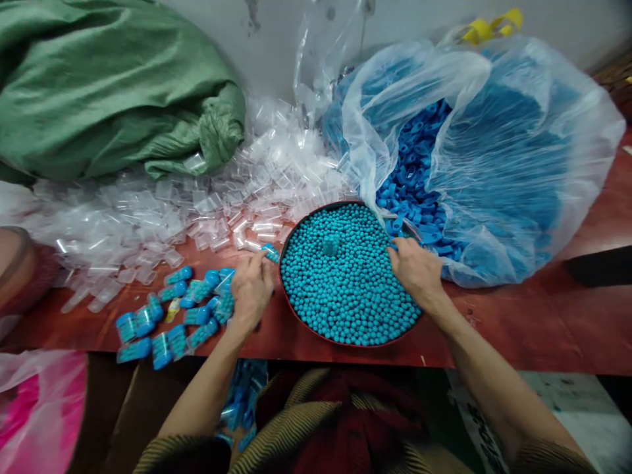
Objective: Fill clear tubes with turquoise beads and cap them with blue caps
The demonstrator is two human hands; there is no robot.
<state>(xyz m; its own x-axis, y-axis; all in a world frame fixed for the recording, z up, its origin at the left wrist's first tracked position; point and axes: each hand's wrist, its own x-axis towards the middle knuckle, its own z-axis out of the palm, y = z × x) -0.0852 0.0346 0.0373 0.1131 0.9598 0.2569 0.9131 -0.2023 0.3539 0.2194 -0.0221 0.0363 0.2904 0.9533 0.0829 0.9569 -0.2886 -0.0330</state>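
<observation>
My left hand (251, 289) is closed at the left rim of a round bowl, its fingertips on a small clear container with blue in it (270, 252). Turquoise beads (345, 289) fill the bowl (285, 280). Another small container (331, 245) stands among the beads, its walls blue with them. My right hand (417, 270) curls over the bowl's right rim, beside blue plastic caps (412, 178) spilling from a bag. Its fingertips are pinched, and what they hold is hidden. Several filled, blue-capped containers (197, 316) lie left of my left hand.
Many clear containers (217, 204) are heaped along the back of the red table (513, 322). A green sack (118, 92) lies behind them at left. The translucent bag (513, 158) of blue caps bulges at right. A pink bag (44, 408) is below the table's front edge.
</observation>
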